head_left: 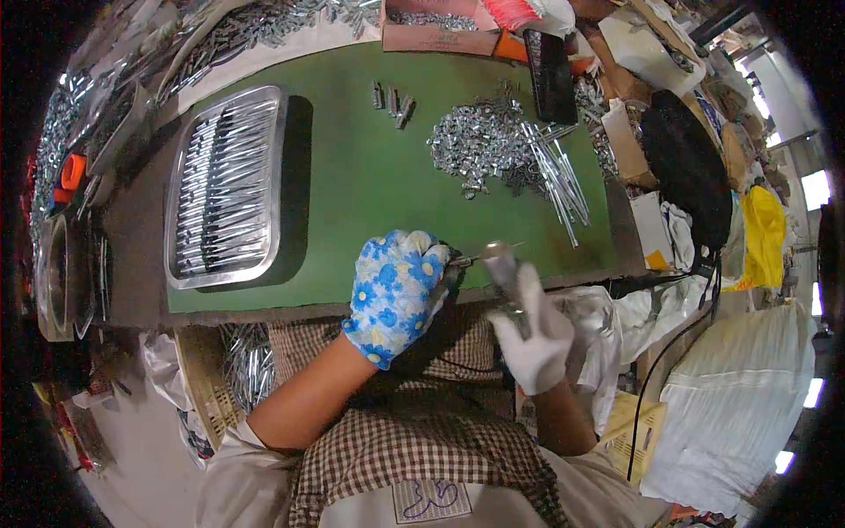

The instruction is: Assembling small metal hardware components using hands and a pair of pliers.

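My left hand (396,295), in a white glove with blue flowers, is closed over the near edge of the green work mat (352,176). A small metal part (462,261) pokes out from its fingers toward the right; the rest of it is hidden. Just to the right, my right hand (537,343) in a white glove is raised and smeared by motion. It grips a shiny metal tool (500,266) with a rounded end, its kind too blurred to make out, apart from the left hand.
A steel tray (280,176) of metal rods sits at left. A heap of small metal fittings (475,141), loose rods (559,185) and a few short pieces (405,112) lie on the mat. Behind stand a pink box (436,37) and a black phone-like slab (550,77).
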{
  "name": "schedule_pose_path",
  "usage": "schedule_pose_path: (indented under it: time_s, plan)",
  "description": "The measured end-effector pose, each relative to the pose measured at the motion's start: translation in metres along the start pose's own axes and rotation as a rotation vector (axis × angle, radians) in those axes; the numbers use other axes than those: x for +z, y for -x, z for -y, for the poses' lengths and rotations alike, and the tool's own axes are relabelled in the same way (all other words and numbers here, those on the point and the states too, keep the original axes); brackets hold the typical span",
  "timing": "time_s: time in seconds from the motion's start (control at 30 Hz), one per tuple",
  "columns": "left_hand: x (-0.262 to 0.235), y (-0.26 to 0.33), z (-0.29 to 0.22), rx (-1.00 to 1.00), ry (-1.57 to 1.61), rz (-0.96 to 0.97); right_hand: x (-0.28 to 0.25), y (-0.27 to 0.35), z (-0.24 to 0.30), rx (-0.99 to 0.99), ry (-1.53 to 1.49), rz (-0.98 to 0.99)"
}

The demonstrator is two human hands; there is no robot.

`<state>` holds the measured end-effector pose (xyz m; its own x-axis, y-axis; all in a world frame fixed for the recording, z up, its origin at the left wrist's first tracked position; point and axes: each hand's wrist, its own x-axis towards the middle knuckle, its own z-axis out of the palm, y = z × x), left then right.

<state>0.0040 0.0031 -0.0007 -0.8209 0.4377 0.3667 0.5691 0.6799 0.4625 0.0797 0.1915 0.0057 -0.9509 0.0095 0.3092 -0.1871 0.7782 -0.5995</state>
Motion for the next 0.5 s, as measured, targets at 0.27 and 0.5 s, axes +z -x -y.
schedule_pose_path:
  time_s: [0.27,0.5]
  plan:
    - [0.003,-0.001,-0.001,0.002,-0.041,0.017,-0.022,-0.015,-0.016,0.138,-0.050,-0.179]
    - [0.004,-0.009,-0.009,0.103,-0.058,-0.027,-0.068,-0.060,-0.106,0.272,0.839,-0.258]
